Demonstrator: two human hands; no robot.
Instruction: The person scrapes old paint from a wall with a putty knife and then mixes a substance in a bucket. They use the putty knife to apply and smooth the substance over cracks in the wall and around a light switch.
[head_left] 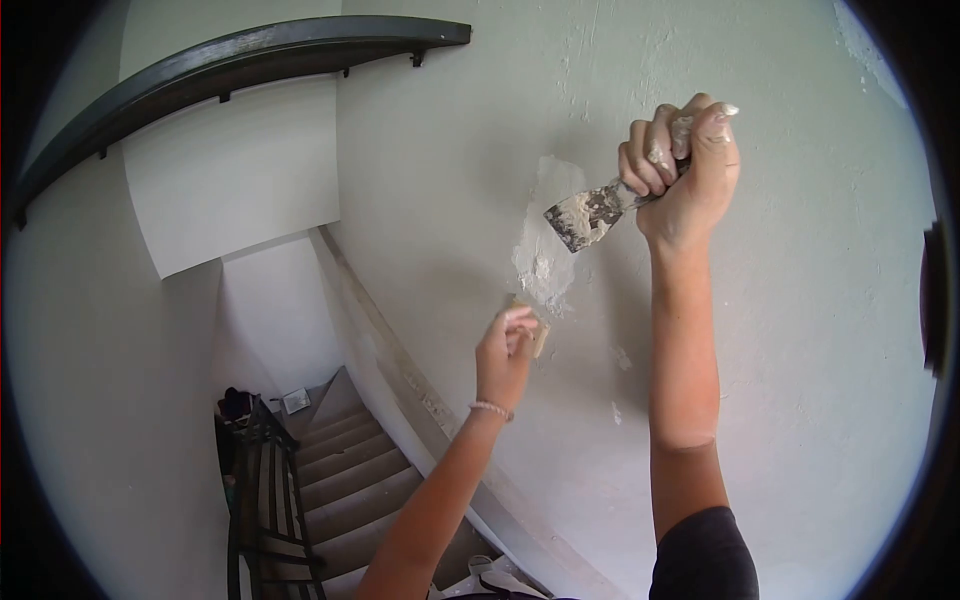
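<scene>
My right hand (688,170) is raised in front of the wall, its fingers wrapped round the handle of a putty knife (588,216). Pale filler clings to the blade, which overlaps the right side of a whitish filler patch (541,262) on the wall. More filler is smeared on the fingers and thumb. Lower down, my left hand (507,345) grips a small flat beige piece (541,338) just below the patch; its kind does not show. A beaded bracelet (491,409) circles the left wrist.
A staircase (358,470) descends at the lower left beside a black metal railing (265,490). A dark handrail (250,45) curves along the upper left. The grey-green wall (780,330) has several small filler spots. A whitish item (296,401) lies near the lower steps.
</scene>
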